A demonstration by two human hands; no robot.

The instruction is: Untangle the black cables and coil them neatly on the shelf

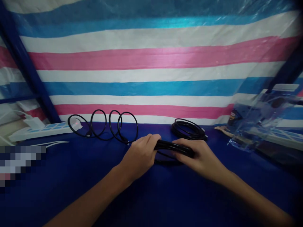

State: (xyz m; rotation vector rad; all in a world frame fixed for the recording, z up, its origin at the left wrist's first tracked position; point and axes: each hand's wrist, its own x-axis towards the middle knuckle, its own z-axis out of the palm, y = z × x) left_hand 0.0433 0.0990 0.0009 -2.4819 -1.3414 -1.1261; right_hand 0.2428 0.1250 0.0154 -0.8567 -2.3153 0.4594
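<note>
Between my two hands is a bundle of black cable (174, 147), wound into a coil with its strands pressed together. My left hand (144, 149) is closed round the left end of the coil. On the right end, my right hand (195, 154) grips the same coil with thumb and fingers. The lower loop of this coil hangs below, close to the blue table. Behind my right hand lies another black cable coil (187, 130), wound neatly. A loose black cable (99, 138) stands in several open loops beyond my left hand, its near end by my knuckles.
A white power strip (50, 130) with a plugged-in white adapter (34, 121) lies at the left, white cords (54, 143) beside it. At the right are a clear plastic bag (248, 135) and another power strip (281, 137). A striped sheet (142, 75) hangs behind the blue table (151, 201).
</note>
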